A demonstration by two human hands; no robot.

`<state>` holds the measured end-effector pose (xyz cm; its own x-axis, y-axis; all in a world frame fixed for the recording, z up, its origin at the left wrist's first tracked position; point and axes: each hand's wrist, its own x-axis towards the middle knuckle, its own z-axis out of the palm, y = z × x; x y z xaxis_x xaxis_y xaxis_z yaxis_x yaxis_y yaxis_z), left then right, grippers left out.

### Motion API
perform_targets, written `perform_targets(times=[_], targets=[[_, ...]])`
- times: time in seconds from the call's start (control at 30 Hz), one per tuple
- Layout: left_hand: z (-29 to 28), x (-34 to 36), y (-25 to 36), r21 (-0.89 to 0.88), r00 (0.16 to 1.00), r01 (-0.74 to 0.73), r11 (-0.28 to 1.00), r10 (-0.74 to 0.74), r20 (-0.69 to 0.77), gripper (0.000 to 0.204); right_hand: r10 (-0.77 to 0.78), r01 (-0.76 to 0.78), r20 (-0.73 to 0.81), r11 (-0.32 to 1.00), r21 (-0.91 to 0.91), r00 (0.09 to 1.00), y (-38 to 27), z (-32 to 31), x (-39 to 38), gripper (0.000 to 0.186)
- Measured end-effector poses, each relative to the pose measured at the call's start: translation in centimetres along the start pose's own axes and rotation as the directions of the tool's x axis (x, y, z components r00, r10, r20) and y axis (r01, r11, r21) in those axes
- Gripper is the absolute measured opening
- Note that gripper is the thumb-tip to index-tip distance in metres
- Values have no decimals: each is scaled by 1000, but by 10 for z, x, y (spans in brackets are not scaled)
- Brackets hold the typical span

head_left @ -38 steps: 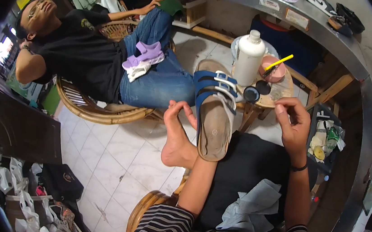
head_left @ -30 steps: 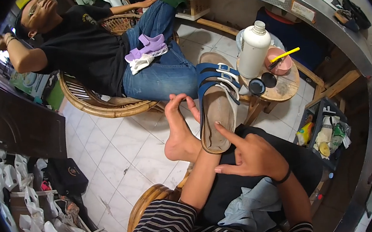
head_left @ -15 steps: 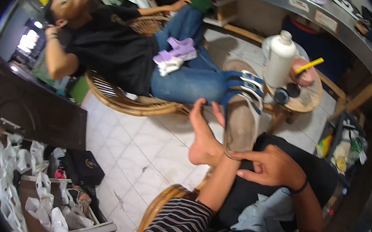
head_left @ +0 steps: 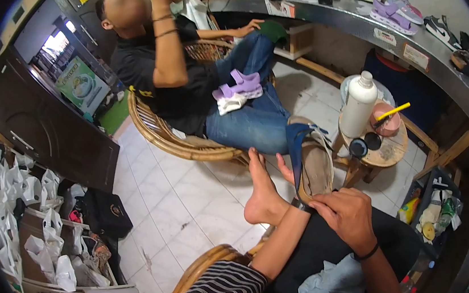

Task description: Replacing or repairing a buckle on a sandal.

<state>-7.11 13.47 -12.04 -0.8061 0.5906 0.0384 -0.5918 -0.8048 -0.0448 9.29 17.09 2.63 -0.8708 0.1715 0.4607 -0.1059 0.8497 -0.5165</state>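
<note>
A sandal (head_left: 315, 166) with a beige insole and blue and white straps is held up in front of me, its heel end toward me. Beneath and beside it is my left hand (head_left: 270, 199), palm up. Its thumb sticks out on the left, while a fingertip shows near the blue strap and the other fingers are hidden. My right hand (head_left: 347, 214) is closed at the heel edge, thumb and bent fingers gripping it. On my black-clad lap lies a light blue cloth (head_left: 329, 284), below the right wrist.
A person (head_left: 164, 79) sits opposite in a rattan chair, a purple sandal (head_left: 246, 85) on their lap. At right, a round wooden stool (head_left: 393, 144) carries a white bottle (head_left: 359, 102), a pink bowl (head_left: 392, 124) and a yellow-handled brush. A metal counter (head_left: 428, 29) holds more shoes. White bags (head_left: 3, 199) crowd the left.
My right hand went from a pointing finger at the sandal's heel to a grip there. The sandal turned, so its straps show more at the left side. The seated person raised an arm before the face.
</note>
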Motion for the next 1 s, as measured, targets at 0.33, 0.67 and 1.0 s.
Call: perform_targets(times=[0.33,0.67,1.0], targets=[[13,-3,-11,130,926,45,990,7,-377,83,-170,173,73,985,-30,983,11,-4,2,37],[-6,3,10,87,982,70,994,-54,-181,67,-181,191,91,975,-117,979,7,-1,0,31],[-31,9,9,135,981,52,989,-25,-193,72,-175,183,187,983,-24,967,9,-2,4,33]])
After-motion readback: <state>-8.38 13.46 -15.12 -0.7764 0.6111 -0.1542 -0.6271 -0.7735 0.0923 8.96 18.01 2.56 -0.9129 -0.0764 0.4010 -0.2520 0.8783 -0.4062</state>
